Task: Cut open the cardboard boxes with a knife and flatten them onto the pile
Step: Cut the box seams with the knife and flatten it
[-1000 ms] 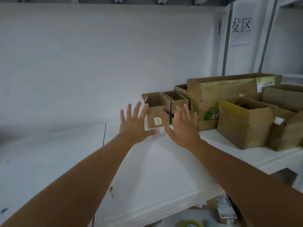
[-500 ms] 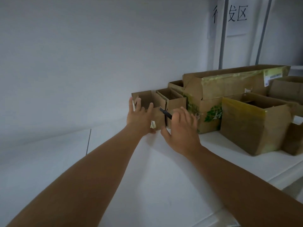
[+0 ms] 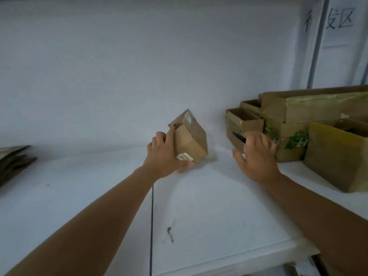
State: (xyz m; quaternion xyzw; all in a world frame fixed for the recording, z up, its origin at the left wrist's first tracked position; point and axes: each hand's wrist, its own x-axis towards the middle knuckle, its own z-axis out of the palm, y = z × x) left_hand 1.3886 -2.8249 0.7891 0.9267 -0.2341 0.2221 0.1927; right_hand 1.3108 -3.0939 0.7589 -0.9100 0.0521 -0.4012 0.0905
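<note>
The left hand (image 3: 162, 156) now grips a small cardboard box (image 3: 190, 140), fingers curled over its upper edge and thumb under the corner by the white label (image 3: 185, 157); half a second ago the box stood upright against the row of boxes, and it is now tilted on one corner, pulled clear to the left and apart from them. The right hand (image 3: 256, 156) has stayed close to the remaining boxes (image 3: 244, 126), fingers curled round a dark knife (image 3: 239, 136) whose tip points up and left. A pile of flattened cardboard (image 3: 14, 162) has come into view at the far left of the white table (image 3: 199, 216).
</note>
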